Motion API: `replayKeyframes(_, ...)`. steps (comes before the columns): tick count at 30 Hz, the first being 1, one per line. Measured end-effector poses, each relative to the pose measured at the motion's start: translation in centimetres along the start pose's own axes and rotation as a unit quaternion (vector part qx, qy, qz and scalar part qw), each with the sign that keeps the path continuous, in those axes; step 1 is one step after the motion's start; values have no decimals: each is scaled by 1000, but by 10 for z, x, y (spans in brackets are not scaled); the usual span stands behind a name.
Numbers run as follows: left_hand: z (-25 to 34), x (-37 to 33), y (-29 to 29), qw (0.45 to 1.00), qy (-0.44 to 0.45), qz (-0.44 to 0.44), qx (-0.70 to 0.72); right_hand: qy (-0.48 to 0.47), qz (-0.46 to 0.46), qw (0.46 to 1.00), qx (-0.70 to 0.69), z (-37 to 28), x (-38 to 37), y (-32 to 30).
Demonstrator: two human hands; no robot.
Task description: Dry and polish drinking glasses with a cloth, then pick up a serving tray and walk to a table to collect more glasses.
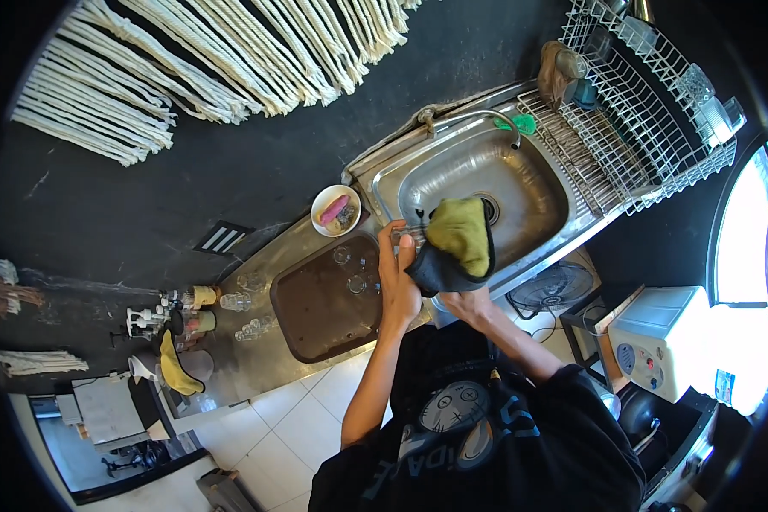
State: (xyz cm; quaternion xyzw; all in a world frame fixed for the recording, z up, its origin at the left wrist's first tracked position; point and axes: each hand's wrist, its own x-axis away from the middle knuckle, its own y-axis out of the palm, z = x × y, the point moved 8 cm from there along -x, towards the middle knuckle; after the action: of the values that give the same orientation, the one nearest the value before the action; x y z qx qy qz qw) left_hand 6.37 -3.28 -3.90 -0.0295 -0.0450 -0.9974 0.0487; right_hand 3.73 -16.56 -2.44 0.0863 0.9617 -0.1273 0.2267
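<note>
Between the brown tray and the sink, my left hand (398, 275) is closed, its thumb and fingers round a small clear glass (412, 231). A yellow-green and dark grey cloth (459, 237) hangs against the glass, over the near left side of the steel sink (544, 224). My right hand (469, 305) grips this cloth from below, and its fingers are mostly hidden behind the fabric. The brown tray (303, 294) lies on the counter left of my left hand, with a few clear glasses (356, 284) on it.
A white bowl (336, 211) with a pink item stands behind the tray. More glasses (250, 328) and a yellow cloth (177, 367) are on the left counter. The faucet (495, 117) arches over the sink; a wire dish rack (627, 128) stands to its right.
</note>
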Motion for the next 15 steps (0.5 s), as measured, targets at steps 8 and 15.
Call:
replayKeyframes(8,59,12,-3,961,193,54,-189,-28,-117,991,-58,-24,-55,9)
replayKeyframes(15,97,13,0,883,385,-73,-257,420,-154,814,-371,30,-17,51)
